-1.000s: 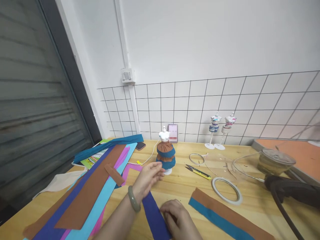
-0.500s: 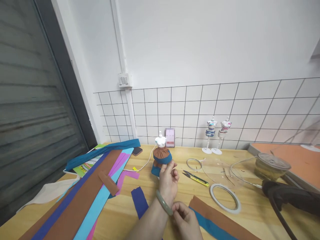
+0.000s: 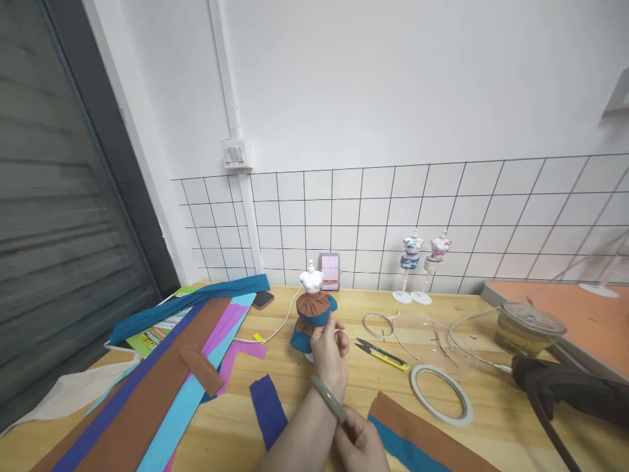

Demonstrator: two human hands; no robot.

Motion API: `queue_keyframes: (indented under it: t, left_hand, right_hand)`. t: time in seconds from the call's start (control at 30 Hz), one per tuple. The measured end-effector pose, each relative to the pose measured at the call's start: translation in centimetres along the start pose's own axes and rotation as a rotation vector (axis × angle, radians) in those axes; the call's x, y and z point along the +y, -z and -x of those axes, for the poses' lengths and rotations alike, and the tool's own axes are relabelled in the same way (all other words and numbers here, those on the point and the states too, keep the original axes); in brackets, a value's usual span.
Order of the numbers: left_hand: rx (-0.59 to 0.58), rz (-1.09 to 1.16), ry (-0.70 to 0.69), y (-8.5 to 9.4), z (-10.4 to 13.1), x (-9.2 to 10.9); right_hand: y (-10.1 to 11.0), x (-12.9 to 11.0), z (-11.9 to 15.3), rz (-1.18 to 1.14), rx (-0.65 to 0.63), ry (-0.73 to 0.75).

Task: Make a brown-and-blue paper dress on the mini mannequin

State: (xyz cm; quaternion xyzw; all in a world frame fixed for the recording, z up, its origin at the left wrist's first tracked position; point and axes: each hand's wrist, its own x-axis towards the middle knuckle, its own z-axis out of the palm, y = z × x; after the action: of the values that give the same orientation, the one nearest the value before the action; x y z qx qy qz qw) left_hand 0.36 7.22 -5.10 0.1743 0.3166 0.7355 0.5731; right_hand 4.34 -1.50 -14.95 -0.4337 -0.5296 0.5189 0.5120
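A small white dress form (image 3: 310, 280) stands upright in the middle, wearing a gathered brown and teal paper skirt (image 3: 313, 308). My left hand (image 3: 330, 347) has a green bangle at the wrist, and its fingers pinch the teal edge of the skirt on the right side. Close to that bangle is my right hand (image 3: 361, 440), low in the view, with its thumb and fingers pressed together; whatever they hold is too small or hidden to name. A brown and teal strip (image 3: 417, 439) lies to the right of it.
Coloured paper strips (image 3: 147, 387) cover the left side. Yellow snips (image 3: 382, 354), a tape roll (image 3: 415, 394), a lidded tub (image 3: 528, 328) and a black tool (image 3: 570, 387) lie at right. Two dress forms (image 3: 407, 262) and a phone (image 3: 330, 272) stand behind.
The skirt's teal edge is lifted a little more at the right, and more of the lower teal layer shows. My right hand has dropped slightly. The whole view has shifted a little.
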Motion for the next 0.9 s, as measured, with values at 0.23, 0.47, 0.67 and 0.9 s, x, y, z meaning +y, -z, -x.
queue_keyframes:
  t: [0.23, 0.47, 0.67, 0.9]
  left_hand:
    - [-0.024, 0.017, -0.012, 0.0, 0.2, 0.4]
    - [-0.041, -0.004, -0.011, 0.0, 0.3, 0.4]
    - [-0.023, -0.020, -0.004, -0.1, 0.4, 0.7]
    - [0.029, -0.004, 0.019, -0.4, 0.6, 1.1]
  right_hand:
    - [-0.3, -0.9, 0.3, -0.011, 0.017, -0.002]
    - [-1.1, -1.6, 0.3, -0.042, 0.154, -0.016]
    - [0.4, -4.2, 0.0, -0.087, 0.300, -0.023]
    - [4.1, -12.0, -4.4, 0.084, 0.395, 0.250]
